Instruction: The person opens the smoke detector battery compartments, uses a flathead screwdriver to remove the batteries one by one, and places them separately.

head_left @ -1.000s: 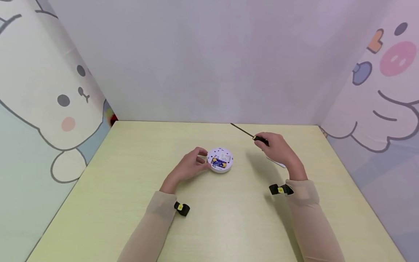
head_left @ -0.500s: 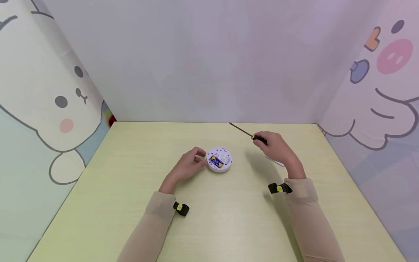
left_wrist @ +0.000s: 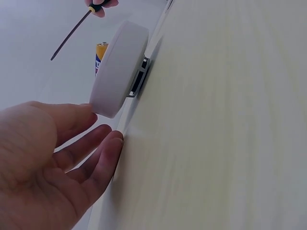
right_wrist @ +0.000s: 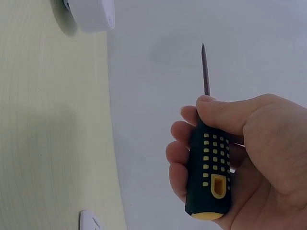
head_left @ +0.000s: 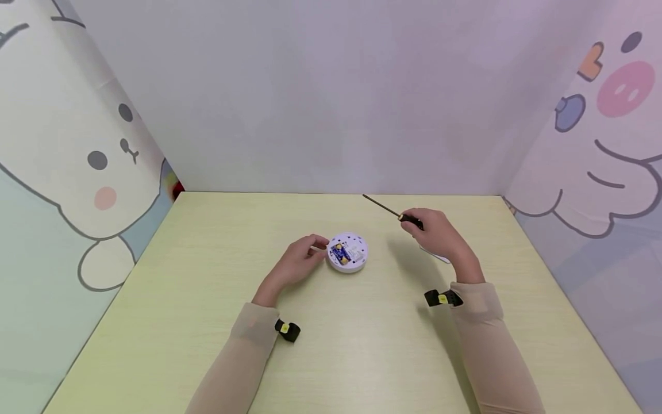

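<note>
A round white device, like a smoke detector point(head_left: 347, 253), lies on the table with a blue and yellow battery point(head_left: 340, 253) on its upper face. In the left wrist view, the device's white side point(left_wrist: 117, 72) shows, and part of the battery point(left_wrist: 100, 53) stands out beyond it. My left hand point(head_left: 297, 261) touches the left rim with a digit; its other fingers are loosely bent beside it, holding nothing. Above the table to the right, my right hand point(head_left: 434, 233) grips a screwdriver point(right_wrist: 206, 167) by its dark green and yellow handle. The thin shaft points up and left, away from the device.
A thin white piece point(head_left: 435, 255) lies on the table point(head_left: 341, 345) under my right hand, partly hidden by it. A pale wall point(head_left: 331, 103) stands behind the table, with cartoon-printed panels point(head_left: 103, 190) at both sides.
The round device has turned clockwise, so its battery lies more steeply. My left thumb, spread along the front rim before, is now closer to the other fingers. The right hand stays nearly still.
</note>
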The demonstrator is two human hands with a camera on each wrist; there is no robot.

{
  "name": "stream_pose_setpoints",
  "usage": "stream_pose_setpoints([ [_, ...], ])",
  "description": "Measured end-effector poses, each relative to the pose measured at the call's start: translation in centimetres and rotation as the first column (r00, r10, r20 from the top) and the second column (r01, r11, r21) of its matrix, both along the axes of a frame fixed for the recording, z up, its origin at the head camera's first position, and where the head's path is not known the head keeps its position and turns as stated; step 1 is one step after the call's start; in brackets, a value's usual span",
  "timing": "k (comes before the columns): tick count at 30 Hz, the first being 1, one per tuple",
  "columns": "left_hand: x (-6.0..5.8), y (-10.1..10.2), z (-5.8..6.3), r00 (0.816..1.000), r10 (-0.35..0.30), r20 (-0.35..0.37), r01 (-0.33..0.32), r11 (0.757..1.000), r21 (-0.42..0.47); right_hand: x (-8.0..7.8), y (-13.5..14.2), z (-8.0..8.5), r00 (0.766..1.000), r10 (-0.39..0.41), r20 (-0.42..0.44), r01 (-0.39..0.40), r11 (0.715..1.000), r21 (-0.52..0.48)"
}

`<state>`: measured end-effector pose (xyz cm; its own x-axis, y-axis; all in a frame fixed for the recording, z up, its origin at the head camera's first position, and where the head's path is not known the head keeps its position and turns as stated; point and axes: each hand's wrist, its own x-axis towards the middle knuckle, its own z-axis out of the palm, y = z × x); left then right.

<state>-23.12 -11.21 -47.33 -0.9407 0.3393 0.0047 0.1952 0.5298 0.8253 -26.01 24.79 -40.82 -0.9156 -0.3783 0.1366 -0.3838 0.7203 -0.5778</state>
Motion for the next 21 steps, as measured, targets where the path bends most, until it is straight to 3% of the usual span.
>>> stream_pose_setpoints([
  [7,0.1,0.2,0.0,0.999,-0.04,-0.016,0.039,0.999,-0.023,0.0,0.1,0.0,1.0,-0.002,0.008,0.002,1.0,0.008],
  [21,0.6,1.5,0.5,0.998,-0.032,0.05,0.034,0.999,-0.04,0.0,0.0,0.1,1.0,0.001,0.0,-0.001,1.0,0.017],
])
